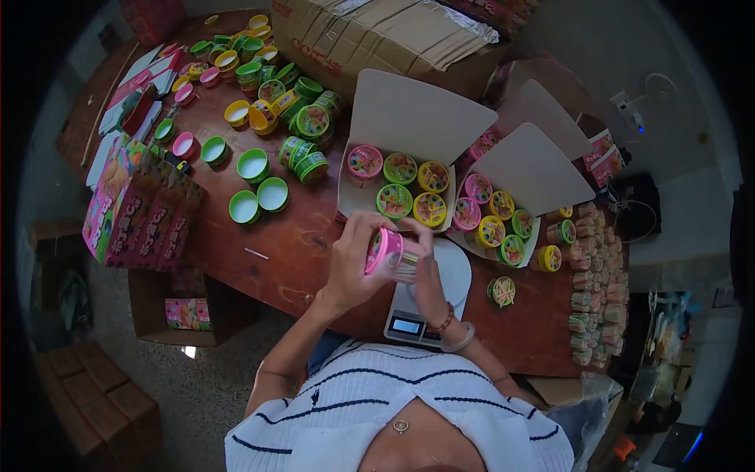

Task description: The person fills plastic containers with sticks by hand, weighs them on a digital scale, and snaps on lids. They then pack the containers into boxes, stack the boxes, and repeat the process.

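Note:
A pink round tub point(384, 250) is tipped on its side between my two hands, over a white digital scale point(451, 271). My left hand point(351, 263) is closed around its pink end. Against the other end, which looks clear with pale sticks or stripes, my right hand point(425, 271) is curled, fingers over the top. Just beyond my hands stands an open white box point(421, 110) with several lidded tubs in pink, green and yellow. A second open box point(543, 169) to its right holds more such tubs. One small round tub with pale pieces on top point(501, 292) sits right of the scale.
Green, yellow and pink cups point(252, 165) spread over the left and back of the wooden table point(314, 228). Bundles of wrapped sticks point(598, 283) line the right edge. Stacked printed cartons point(141, 208) stand left; a large cardboard box point(354, 43) is at the back.

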Tool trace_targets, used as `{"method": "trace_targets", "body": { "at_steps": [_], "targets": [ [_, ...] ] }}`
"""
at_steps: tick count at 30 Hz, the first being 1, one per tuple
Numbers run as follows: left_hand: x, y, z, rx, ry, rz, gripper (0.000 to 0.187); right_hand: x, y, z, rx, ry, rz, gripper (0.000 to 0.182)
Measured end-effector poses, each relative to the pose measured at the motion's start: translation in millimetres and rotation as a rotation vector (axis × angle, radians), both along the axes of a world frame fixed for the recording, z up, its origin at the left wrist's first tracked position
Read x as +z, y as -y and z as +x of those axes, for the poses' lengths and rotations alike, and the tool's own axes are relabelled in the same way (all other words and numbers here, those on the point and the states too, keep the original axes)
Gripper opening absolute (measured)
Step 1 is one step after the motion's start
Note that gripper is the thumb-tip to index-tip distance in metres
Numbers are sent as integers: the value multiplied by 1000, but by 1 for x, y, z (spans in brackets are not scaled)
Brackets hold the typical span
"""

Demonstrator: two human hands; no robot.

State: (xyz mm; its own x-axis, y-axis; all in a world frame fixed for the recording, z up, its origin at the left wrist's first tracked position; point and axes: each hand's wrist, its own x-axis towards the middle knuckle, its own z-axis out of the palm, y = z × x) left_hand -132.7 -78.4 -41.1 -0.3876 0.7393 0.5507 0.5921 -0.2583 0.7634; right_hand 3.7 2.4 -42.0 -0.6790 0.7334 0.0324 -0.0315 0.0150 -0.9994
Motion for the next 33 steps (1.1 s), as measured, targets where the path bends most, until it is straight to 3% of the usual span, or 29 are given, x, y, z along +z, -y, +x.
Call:
{"method": "trace_targets", "body": {
  "at_steps": [1,2,3,5,6,9,11,16,17,18,20,24,26,27,28,30,33],
  "targets": [
    [-7,-3,3,-41,243,-19,44,0,12,-13,-252,-127,530,53],
    [-14,-5,6,-80,485,-40,46,-8,11,-2,-180,-73,482,48],
    [-18,-8,7,-4,364,22,47,-9,9,-3,-178,-70,477,48],
    [-8,-10,1,38,254,36,45,-8,0,-11,-91,-47,228,41],
    [-4,-11,-3,71,140,50,43,-6,-4,-10,-97,-52,221,41],
    [-1,-15,-9,63,135,-18,41,2,-25,2,170,156,-484,48],
    [2,-15,-22,80,43,-80,41,-4,-25,-3,129,114,-417,48],
    [23,-33,-75,370,-362,-323,49,3,-57,7,-213,119,249,37],
    [20,-35,-74,375,-368,-327,49,1,-68,10,-259,254,364,40],
    [12,-40,-70,383,-412,-409,52,0,-78,10,-256,248,362,40],
    [6,-49,-56,405,-471,-570,59,-1,-96,6,-353,467,884,43],
    [3,-48,-54,446,-416,-483,59,-9,-117,-3,-416,590,1069,41],
    [-2,-47,-64,650,-400,-429,59,1,-119,-10,-398,655,1010,39],
    [-18,-49,-73,653,-439,-463,40,4,-118,-11,-379,730,948,36],
    [-28,-48,-77,655,-439,-467,40,4,-118,-15,-374,730,946,36],
    [-39,-47,-86,512,-406,-753,28,5,-116,-25,-348,804,979,25],
    [-34,-18,-89,470,-410,-604,29,-9,-113,-26,-417,683,1207,17]
  ]
}}
